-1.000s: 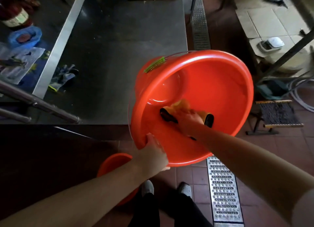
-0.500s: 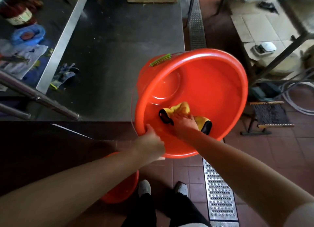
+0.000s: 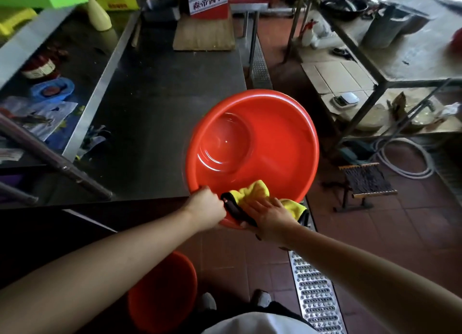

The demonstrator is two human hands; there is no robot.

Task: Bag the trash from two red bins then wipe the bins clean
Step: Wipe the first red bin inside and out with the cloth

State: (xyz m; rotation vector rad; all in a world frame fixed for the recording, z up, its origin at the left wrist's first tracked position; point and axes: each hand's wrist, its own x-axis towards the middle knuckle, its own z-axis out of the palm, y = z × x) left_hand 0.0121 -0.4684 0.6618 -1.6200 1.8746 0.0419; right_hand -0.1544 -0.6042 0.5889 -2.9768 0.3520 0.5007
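Note:
A red bin (image 3: 275, 143) is tilted toward me over the corner of the steel table, its empty inside showing. My left hand (image 3: 206, 208) grips its near rim. My right hand (image 3: 271, 215) lies on a yellow and black cloth (image 3: 252, 192) and presses it over the near rim, thumb under the edge. A second red bin (image 3: 162, 291) stands on the floor below my left arm, by my feet.
The dark steel table (image 3: 160, 108) stretches ahead, with a wooden board (image 3: 203, 35) and a red box at its far end. A metal floor drain grate (image 3: 315, 293) runs on the right. A small stool (image 3: 366, 181), hoses and a metal rack stand to the right.
The cloth and my right hand have slid from the inner wall of the bin to its near rim. The view has tipped up, showing more of the table's far end.

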